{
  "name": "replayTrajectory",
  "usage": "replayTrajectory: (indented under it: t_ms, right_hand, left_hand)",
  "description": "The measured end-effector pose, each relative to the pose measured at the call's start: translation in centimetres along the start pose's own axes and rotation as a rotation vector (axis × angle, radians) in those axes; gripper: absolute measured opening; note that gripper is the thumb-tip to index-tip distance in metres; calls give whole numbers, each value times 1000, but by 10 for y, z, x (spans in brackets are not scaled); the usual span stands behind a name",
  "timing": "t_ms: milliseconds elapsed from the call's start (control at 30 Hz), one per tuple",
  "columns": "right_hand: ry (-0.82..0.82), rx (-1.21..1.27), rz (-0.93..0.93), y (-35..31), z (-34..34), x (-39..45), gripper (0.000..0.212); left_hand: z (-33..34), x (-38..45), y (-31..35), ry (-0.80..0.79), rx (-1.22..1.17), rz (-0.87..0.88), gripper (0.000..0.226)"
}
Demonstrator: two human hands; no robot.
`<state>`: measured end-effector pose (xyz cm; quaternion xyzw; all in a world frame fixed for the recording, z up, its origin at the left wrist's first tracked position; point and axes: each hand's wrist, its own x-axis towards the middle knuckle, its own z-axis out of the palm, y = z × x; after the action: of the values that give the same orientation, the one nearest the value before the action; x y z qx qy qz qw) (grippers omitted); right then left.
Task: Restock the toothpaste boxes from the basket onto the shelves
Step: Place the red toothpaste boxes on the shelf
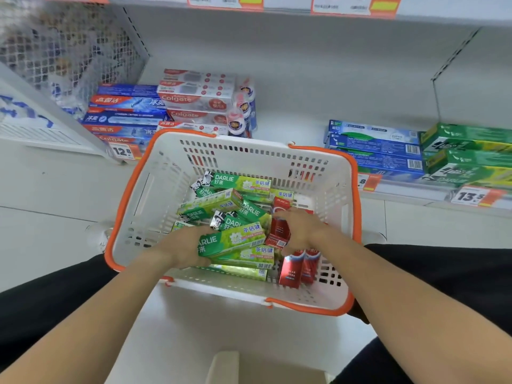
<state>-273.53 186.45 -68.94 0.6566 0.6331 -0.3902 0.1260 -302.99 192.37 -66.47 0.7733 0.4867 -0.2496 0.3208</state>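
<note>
White perforated metal mesh divider panel [69,42] at 10 o'clock, blurred goods behind it. Orange-and-white paper price tags [352,5] along upper shelf edge at 12 o'clock, print unreadable. Price tag "12.8" [122,151] at 9 o'clock; tag "13.5" [471,195] at 3 o'clock. Pale grey tiled floor [50,189] at 8 o'clock. Black trouser legs [47,300] at 7 and 4 o'clock.

The basket [144,189] is matt white moulded plastic, slotted through its walls, with a smooth orange plastic rim. Inside it, the green toothpaste boxes [235,239] are glossy printed card, as are the red boxes [293,270]. The shelf [304,112] looks like smooth painted metal, its left-hand divider [69,45] wire mesh.
</note>
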Motion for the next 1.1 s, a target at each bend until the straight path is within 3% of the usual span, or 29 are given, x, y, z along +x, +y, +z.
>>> replayTrajectory:
  t_ms: [133, 333, 433, 500, 533, 600, 667, 733, 833, 900, 1000, 1100]
  right_hand:
    - [-25, 35, -57, -13, 4, 5, 119]
    - [51, -100, -78, -18, 13, 5, 62]
    - [97, 203, -106, -10, -7, -4, 51]
    - [165, 414, -123, -4, -26, -12, 47]
    - [188, 459, -151, -4, -35, -16, 46]
    - [210, 483, -247, -11, -46, -22, 44]
    - [216, 534, -358, -28, -50, -32, 47]
    - [181, 553, -417, -41, -48, -42, 55]
    - [27, 635, -342, -35, -43, -49, 57]
    - [40, 759, -265, -19, -41, -49, 53]
    - [254, 434, -27, 10, -33, -37, 60]
    - [110, 281, 67, 21, -12, -25, 79]
  left_hand:
    - [2, -11, 1, 58, -44, 10, 85]
    - [6, -16, -8, 43, -97, 35, 86]
    - [5, -12, -5, 34, -1, -47, 92]
    - [-2, -9, 9, 150, 7, -16, 88]
    - [-7, -7, 20, 244, -99, 26, 81]
    - [-20, -6, 54, 328, -554, 13, 66]
    - [-32, -1, 86, 84, -1062, -78, 66]
    - [-35, 2, 105, -114, -1322, -117, 57]
    - [-26, 9, 106, -87, -1347, -209, 46]
    - [-18, 8, 103, -86, -1323, -263, 49]
    - [-9, 5, 97, -115, -1257, -261, 46]
    - [1, 2, 92, -75, -1177, -249, 44]
